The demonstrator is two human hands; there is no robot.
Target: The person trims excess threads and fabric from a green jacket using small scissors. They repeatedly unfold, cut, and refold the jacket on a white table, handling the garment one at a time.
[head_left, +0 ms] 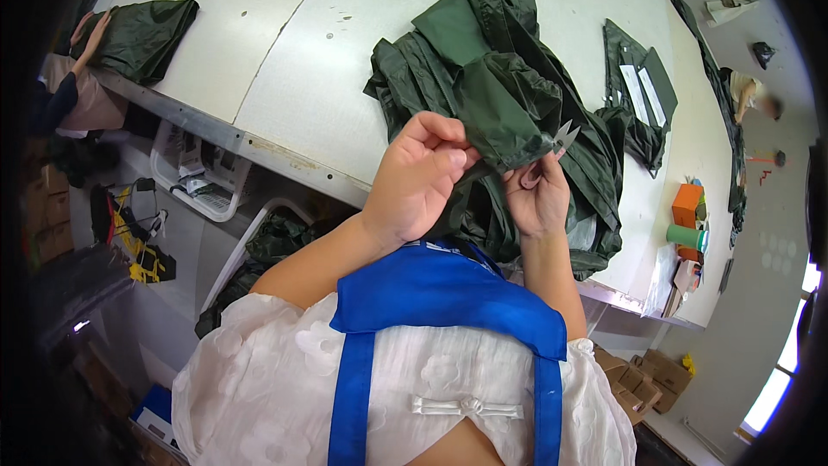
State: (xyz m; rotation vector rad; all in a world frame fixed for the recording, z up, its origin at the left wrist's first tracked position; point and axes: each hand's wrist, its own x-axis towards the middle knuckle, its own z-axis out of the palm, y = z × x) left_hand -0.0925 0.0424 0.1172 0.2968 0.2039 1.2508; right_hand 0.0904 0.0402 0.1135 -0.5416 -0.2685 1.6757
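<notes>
A heap of dark green, shiny fabric [483,26] lies on the white table in front of me, its near part hanging toward my blue apron. With bent fingers, my left hand [418,168] pinches the edge of a raised fold of this fabric. Opposite it, my right hand [536,194] holds small thread snips [562,140], their pointed blades sticking up past the fingers and their pinkish handle in the palm. The right fingertips also touch the lower edge of the same fold. Part of the snips is hidden behind the hand.
Another person's hands [97,34] rest on green fabric at the far left of the white table [293,78]. Folded green pieces with white strips [640,91] lie to the right. Beyond them stand an orange box [686,204] and a green roll [681,236]. White baskets [200,174] sit below the table edge.
</notes>
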